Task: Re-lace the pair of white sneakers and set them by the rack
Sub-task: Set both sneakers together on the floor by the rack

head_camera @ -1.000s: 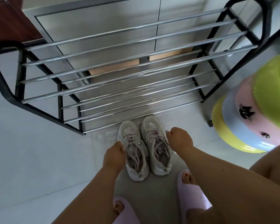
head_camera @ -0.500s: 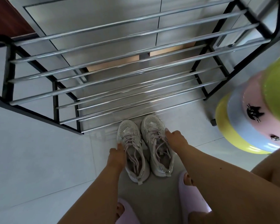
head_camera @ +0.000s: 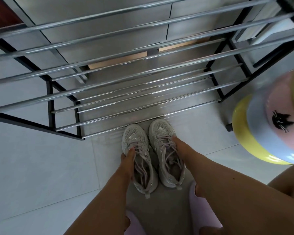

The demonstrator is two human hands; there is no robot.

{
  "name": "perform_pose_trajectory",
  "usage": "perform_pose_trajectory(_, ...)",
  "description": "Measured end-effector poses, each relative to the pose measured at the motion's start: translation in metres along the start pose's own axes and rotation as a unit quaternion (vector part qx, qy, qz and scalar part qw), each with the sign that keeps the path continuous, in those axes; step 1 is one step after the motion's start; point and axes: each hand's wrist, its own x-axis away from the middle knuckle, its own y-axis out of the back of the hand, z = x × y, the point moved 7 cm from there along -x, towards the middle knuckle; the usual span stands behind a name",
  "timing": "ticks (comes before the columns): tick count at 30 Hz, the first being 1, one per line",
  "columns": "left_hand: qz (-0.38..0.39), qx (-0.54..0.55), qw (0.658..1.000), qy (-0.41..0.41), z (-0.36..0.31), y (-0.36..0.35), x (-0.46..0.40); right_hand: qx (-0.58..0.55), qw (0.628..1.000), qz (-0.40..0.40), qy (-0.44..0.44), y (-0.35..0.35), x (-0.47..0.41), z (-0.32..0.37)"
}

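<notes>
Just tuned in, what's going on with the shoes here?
A person is crouched over a pair of laced white sneakers set side by side on the floor, toes toward the shoe rack. The left hand touches the left sneaker, and the right hand touches the right sneaker with straight fingers. Stacked colourful stools stand to the right.

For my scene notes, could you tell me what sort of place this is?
Probably a home entryway: a metal shoe rack stands on a tiled floor, with white sneakers before it and stacked plastic stools beside it.
</notes>
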Motion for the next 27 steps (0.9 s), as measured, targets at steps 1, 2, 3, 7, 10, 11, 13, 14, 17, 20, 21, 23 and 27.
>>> perform_pose_trajectory(1,-0.002,0.004,1.000,0.000,0.001,0.000,0.000,0.001,1.000,0.010,0.002,0.000,0.002,0.001)
perform_pose_trajectory(2,-0.001,0.005,1.000,0.002,0.002,0.000,-0.001,0.002,1.000,0.020,0.003,0.000,-0.001,-0.002)
perform_pose_trajectory(3,-0.001,0.003,1.000,0.002,0.004,0.000,-0.004,0.010,1.000,0.017,0.008,0.001,0.001,-0.002)
perform_pose_trajectory(7,-0.007,0.000,1.000,-0.028,0.002,-0.001,-0.005,0.044,0.998,-0.003,0.039,-0.004,0.000,0.003)
perform_pose_trajectory(10,-0.011,-0.020,0.999,-0.047,0.001,-0.003,0.001,0.008,0.999,0.008,0.042,-0.004,-0.041,-0.021)
perform_pose_trajectory(11,-0.012,-0.027,0.998,-0.052,0.001,-0.003,0.002,-0.001,0.999,0.015,0.043,-0.003,-0.051,-0.030)
perform_pose_trajectory(13,-0.010,-0.030,0.998,-0.062,-0.002,-0.003,0.006,-0.003,0.999,0.017,0.047,-0.006,-0.033,-0.026)
perform_pose_trajectory(14,-0.008,-0.022,0.997,-0.070,-0.004,-0.003,0.009,-0.003,0.999,0.018,0.051,-0.007,-0.025,-0.023)
perform_pose_trajectory(17,-0.001,0.011,0.995,-0.098,-0.005,-0.004,0.009,-0.010,0.999,0.018,0.050,-0.007,-0.023,-0.026)
perform_pose_trajectory(20,0.002,0.031,0.994,-0.107,-0.005,-0.006,0.014,-0.025,0.997,0.004,0.068,-0.004,-0.016,-0.023)
perform_pose_trajectory(21,0.002,0.040,0.994,-0.106,-0.005,-0.007,0.017,-0.040,0.996,0.006,0.080,-0.004,-0.011,-0.020)
perform_pose_trajectory(23,0.007,0.055,0.993,-0.107,-0.006,-0.012,0.022,-0.066,0.993,0.015,0.097,-0.002,-0.004,-0.015)
perform_pose_trajectory(27,0.025,0.062,0.990,-0.123,-0.010,-0.021,0.036,-0.091,0.991,0.017,0.101,0.005,0.005,-0.015)
